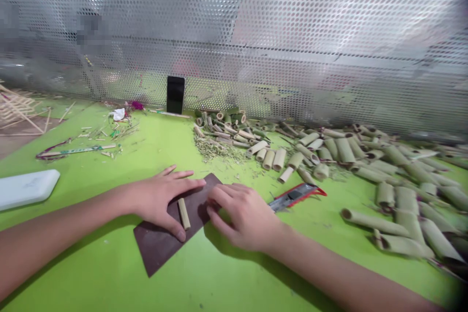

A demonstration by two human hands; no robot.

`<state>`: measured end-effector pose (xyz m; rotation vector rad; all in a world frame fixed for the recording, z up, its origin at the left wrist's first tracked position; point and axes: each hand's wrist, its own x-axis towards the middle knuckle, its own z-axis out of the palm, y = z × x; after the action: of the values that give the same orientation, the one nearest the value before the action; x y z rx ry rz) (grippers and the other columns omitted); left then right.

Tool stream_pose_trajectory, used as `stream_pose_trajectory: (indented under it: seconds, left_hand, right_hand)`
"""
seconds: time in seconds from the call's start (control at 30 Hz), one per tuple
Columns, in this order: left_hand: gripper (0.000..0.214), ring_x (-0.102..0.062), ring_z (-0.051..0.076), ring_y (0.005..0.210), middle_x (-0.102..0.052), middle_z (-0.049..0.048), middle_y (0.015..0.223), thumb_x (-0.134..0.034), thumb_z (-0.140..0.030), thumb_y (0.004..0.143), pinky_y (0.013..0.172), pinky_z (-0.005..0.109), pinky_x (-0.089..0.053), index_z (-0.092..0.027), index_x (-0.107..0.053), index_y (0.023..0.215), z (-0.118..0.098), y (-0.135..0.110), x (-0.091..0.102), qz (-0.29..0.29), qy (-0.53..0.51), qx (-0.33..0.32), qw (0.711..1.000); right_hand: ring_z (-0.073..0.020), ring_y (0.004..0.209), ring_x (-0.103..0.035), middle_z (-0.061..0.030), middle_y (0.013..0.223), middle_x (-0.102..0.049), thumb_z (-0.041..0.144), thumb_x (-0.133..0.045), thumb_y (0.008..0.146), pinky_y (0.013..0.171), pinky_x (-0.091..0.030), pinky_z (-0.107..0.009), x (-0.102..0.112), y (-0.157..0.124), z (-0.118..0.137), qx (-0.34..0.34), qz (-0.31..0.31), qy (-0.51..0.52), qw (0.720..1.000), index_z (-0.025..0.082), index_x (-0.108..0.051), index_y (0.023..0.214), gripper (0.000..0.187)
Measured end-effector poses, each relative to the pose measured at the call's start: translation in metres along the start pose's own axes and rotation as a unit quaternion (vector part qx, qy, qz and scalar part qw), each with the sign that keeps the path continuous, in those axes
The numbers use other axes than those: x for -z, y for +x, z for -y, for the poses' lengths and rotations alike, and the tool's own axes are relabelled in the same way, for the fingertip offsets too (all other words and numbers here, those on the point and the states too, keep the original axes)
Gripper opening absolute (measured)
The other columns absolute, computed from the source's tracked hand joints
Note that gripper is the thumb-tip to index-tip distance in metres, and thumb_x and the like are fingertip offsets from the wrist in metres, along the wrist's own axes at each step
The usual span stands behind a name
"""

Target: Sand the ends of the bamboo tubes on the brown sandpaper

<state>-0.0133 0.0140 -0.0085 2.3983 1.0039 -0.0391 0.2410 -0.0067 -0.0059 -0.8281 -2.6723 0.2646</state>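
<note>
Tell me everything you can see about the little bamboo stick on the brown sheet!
The little bamboo stick is short, straight and pale straw-yellow, with a dry, woody look and a blunt cut end. It lies flat and slanted on a dark brown sheet, probably sandpaper, just beside the thumb of the left hand. I can't tell whether the thumb touches it.

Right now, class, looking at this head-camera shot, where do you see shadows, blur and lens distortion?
In the head view, the left hand and right hand cast dark shadows on the green table; the perforated metal screen looks hazy, with glare, and its horizontal lines bow toward the frame edges.
</note>
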Motion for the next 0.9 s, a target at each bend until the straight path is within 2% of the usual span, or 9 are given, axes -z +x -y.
stream_pose_trajectory:
  seconds: [0.1,0.2,0.3,0.4,0.5,0.57,0.67,0.8,0.9]
  left_hand:
    - [0.12,-0.005,0.047,0.155,-0.011,0.0097,0.171,-0.08,-0.073,0.067,0.123,0.069,-0.014,-0.036,-0.017,0.163,-0.003,-0.001,0.002,0.009,-0.005,0.02,1.0]
    - [0.12,-0.003,0.049,0.154,-0.009,0.0077,0.171,-0.079,-0.073,0.067,0.121,0.072,-0.016,-0.039,-0.016,0.162,-0.005,-0.002,0.004,0.023,-0.007,0.045,0.999]
    - [0.119,-0.002,0.049,0.154,-0.009,0.0073,0.171,-0.08,-0.072,0.067,0.121,0.072,-0.016,-0.04,-0.016,0.162,-0.006,-0.002,0.004,0.02,-0.006,0.048,0.999]
    - [0.119,-0.003,0.049,0.154,-0.009,0.0076,0.171,-0.08,-0.071,0.067,0.121,0.072,-0.016,-0.04,-0.015,0.162,-0.003,-0.002,0.002,0.017,-0.003,0.043,0.999]
    - [0.121,-0.001,0.051,0.154,-0.009,0.0084,0.171,-0.081,-0.071,0.066,0.119,0.074,-0.018,-0.039,-0.014,0.162,0.0,-0.002,0.0,0.019,0.0,0.046,0.999]
    - [0.122,-0.002,0.051,0.154,-0.01,0.0094,0.171,-0.081,-0.071,0.067,0.12,0.073,-0.019,-0.038,-0.014,0.163,0.003,-0.002,-0.002,0.017,0.003,0.042,0.999]
    - [0.121,-0.005,0.05,0.154,-0.01,0.0094,0.171,-0.08,-0.071,0.067,0.121,0.07,-0.019,-0.038,-0.014,0.163,0.005,-0.002,-0.003,0.013,0.013,0.034,0.999]
    - [0.12,-0.006,0.049,0.154,-0.011,0.0095,0.171,-0.08,-0.072,0.067,0.122,0.069,-0.018,-0.037,-0.015,0.163,0.004,-0.001,-0.003,0.009,0.014,0.029,0.999]
    - [0.119,-0.005,0.05,0.154,-0.01,0.009,0.171,-0.079,-0.072,0.067,0.121,0.07,-0.018,-0.039,-0.016,0.162,0.001,-0.001,-0.001,0.013,0.006,0.033,0.999]
  right_hand:
    - [-0.0201,0.082,-0.058,-0.0079,0.097,-0.067,0.021,-0.041,0.101,0.078,-0.042,-0.035,-0.002,0.001,0.008,0.056,0.029,0.032,0.998,0.015,-0.062,0.121,0.03]
    - [-0.0215,0.089,-0.058,-0.0059,0.101,-0.065,0.027,-0.042,0.106,0.08,-0.041,-0.036,-0.003,0.003,0.014,0.084,0.073,0.027,0.993,0.025,-0.057,0.138,0.035]
    - [-0.0215,0.086,-0.057,-0.0056,0.098,-0.063,0.034,-0.044,0.107,0.078,-0.041,-0.037,-0.004,0.004,0.016,0.063,0.084,0.024,0.994,0.024,-0.065,0.123,0.028]
    - [-0.0213,0.082,-0.057,-0.0071,0.095,-0.064,0.036,-0.052,0.103,0.076,-0.042,-0.037,-0.006,0.006,0.017,-0.012,0.067,0.021,0.997,0.018,-0.065,0.1,0.022]
    - [-0.0203,0.075,-0.055,-0.0069,0.087,-0.064,0.029,-0.058,0.098,0.072,-0.041,-0.036,-0.006,0.007,0.016,-0.095,0.056,-0.024,0.994,0.016,-0.059,0.095,0.013]
    - [-0.021,0.073,-0.055,-0.0072,0.086,-0.063,0.03,-0.058,0.097,0.07,-0.04,-0.037,-0.004,0.008,0.014,-0.118,0.051,-0.067,0.989,0.016,-0.058,0.093,0.014]
    - [-0.0223,0.076,-0.056,-0.0079,0.087,-0.064,0.03,-0.053,0.1,0.07,-0.038,-0.037,-0.004,0.006,0.007,-0.094,0.043,-0.096,0.99,0.018,-0.058,0.09,0.017]
    - [-0.0215,0.075,-0.056,-0.0078,0.085,-0.064,0.027,-0.044,0.106,0.07,-0.039,-0.036,-0.007,0.002,-0.002,-0.053,0.009,-0.085,0.995,0.018,-0.058,0.092,0.022]
    - [-0.0214,0.072,-0.057,-0.0079,0.082,-0.064,0.028,-0.042,0.107,0.069,-0.042,-0.036,-0.01,0.0,-0.006,-0.048,-0.008,-0.059,0.997,0.017,-0.057,0.094,0.022]
